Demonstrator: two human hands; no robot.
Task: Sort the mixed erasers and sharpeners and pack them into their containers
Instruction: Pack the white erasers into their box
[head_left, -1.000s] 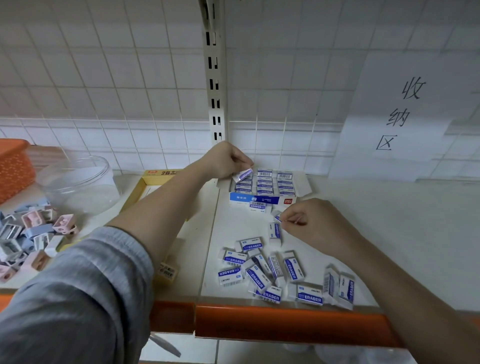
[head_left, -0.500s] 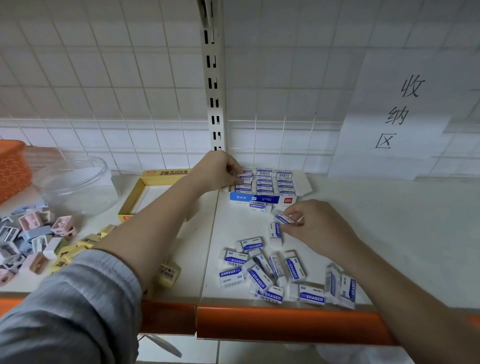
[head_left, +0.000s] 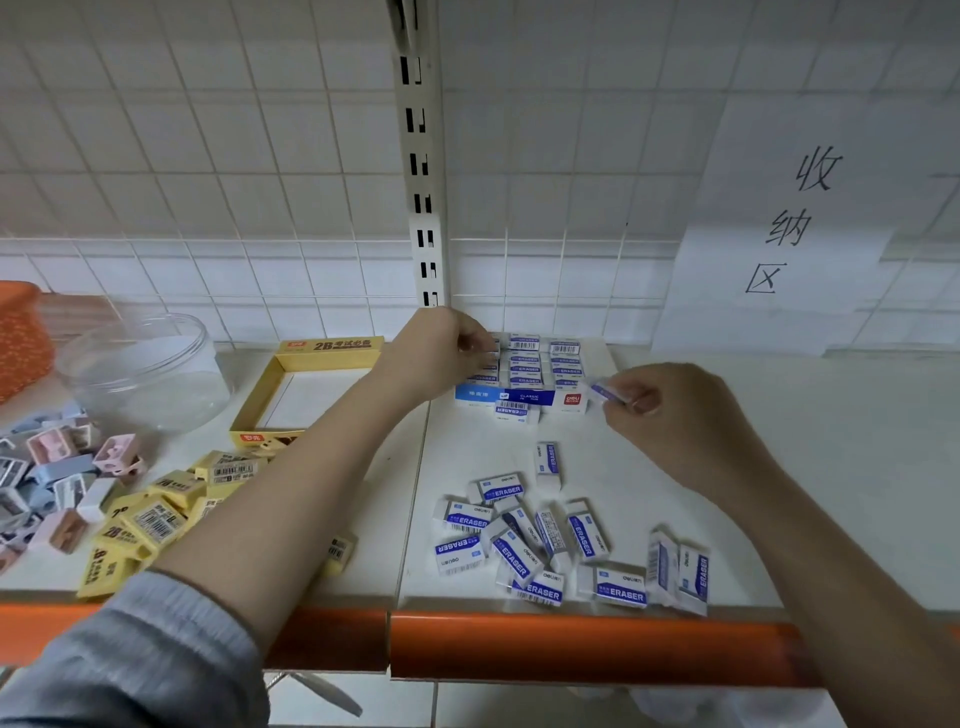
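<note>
A blue and white eraser box (head_left: 519, 397) stands at the back of the shelf, packed with rows of white erasers. My left hand (head_left: 441, 353) is at the box's left column, its fingertips on an eraser there. My right hand (head_left: 670, 410) pinches one white eraser (head_left: 608, 391) just right of the box. One eraser (head_left: 514, 413) lies against the box's front. A loose pile of white erasers (head_left: 545, 540) lies near the front edge. Yellow 2B erasers (head_left: 156, 519) and pastel sharpeners (head_left: 47, 478) lie on the left.
An empty yellow 2B box (head_left: 306, 389) stands left of the blue one. A clear round tub (head_left: 140, 369) and an orange basket (head_left: 18, 338) stand at the far left. An orange rail (head_left: 571, 644) edges the shelf. A paper sign (head_left: 789, 223) hangs on the tiled wall.
My left hand has pushed its eraser down into the box's left column. My right hand has lifted an eraser from the shelf and carried it up beside the box.
</note>
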